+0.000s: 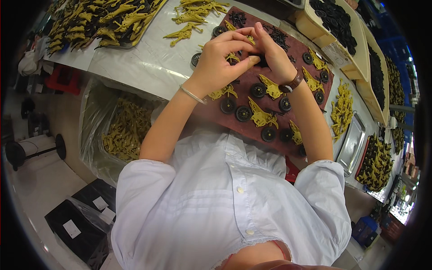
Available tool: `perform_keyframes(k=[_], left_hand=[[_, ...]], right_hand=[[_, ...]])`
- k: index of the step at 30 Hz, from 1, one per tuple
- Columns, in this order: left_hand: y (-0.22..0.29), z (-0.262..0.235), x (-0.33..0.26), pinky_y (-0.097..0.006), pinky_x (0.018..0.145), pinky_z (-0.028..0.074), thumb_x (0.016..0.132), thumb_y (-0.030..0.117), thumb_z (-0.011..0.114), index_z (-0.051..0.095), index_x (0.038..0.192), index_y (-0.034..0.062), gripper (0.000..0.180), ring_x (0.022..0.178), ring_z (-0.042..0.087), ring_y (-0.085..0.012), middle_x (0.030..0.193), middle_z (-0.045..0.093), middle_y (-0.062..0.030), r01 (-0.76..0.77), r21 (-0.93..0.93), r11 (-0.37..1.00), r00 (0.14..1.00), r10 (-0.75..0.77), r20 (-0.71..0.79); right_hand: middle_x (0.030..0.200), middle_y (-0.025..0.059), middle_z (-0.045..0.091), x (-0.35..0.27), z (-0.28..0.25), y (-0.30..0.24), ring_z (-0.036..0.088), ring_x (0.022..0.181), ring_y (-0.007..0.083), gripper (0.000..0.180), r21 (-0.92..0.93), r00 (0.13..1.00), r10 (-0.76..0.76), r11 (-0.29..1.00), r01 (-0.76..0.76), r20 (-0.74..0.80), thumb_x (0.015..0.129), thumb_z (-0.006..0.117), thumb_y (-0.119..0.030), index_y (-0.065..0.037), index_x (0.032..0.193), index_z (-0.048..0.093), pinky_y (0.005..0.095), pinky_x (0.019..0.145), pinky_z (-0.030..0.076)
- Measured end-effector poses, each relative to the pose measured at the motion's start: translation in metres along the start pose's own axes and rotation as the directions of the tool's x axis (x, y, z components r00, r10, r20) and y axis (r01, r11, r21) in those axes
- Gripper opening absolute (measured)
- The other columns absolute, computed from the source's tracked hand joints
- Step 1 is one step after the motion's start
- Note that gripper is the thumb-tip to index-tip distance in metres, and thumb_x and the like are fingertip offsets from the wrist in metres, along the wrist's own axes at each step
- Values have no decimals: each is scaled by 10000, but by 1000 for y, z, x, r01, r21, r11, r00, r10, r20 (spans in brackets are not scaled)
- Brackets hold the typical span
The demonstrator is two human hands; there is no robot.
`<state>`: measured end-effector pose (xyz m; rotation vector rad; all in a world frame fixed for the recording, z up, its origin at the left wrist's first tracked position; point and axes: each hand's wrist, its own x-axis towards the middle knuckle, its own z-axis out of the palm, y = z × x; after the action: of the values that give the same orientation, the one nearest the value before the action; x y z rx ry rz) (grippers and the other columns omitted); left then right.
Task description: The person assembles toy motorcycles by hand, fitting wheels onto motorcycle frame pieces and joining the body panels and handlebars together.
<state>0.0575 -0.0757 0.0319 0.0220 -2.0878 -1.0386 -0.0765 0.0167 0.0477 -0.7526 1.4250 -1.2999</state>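
Observation:
Above the reddish-brown mat (216, 114), my two hands come together at its far part. My left hand (220, 63) curls inward, thumb and fingers closed near the right palm; what they grip is mostly covered. My right hand (275, 56) is bent over beside it, its fingers partly hidden. Between them a bit of black and a bit of yellow show, too small to name. Around them on the mat lie yellow plastic toy-bike frames (261, 113) and black spoked toy wheels (243, 113), several paired with a frame. Small black parts (278, 38) are heaped beyond my hands.
Cream bins of black wheels (335, 20) and black parts (375, 76) stand far right. A pile of yellow parts (342, 108) and a metal tray (352, 143) lie right. A loaded tray (101, 22) sits far left; a lined box of yellow parts (123, 128) is below the table's left edge.

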Motion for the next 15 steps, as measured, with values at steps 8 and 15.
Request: perform_keyframes(k=[8,15], left_hand=[[14,-11,-20,-261,781,496,857,37,618,610,1032,-15,183,887,626,-138,1000,648,-83,370,-530,763,911,-410,46],[16,-33,-35,-292,666,523,796,20,639,566,1002,4,219,769,682,-222,833,685,-117,324,213,922,944,-329,-11]], right_hand=[[662,-28,530,-15,-4,15,451,526,34,341,403,954,71,895,-190,291,935,488,-399,-90,1037,590,165,391,260],[715,68,648,-8,15,17,593,587,173,216,-574,811,-543,601,556,216,820,645,-240,-71,947,690,275,551,463]])
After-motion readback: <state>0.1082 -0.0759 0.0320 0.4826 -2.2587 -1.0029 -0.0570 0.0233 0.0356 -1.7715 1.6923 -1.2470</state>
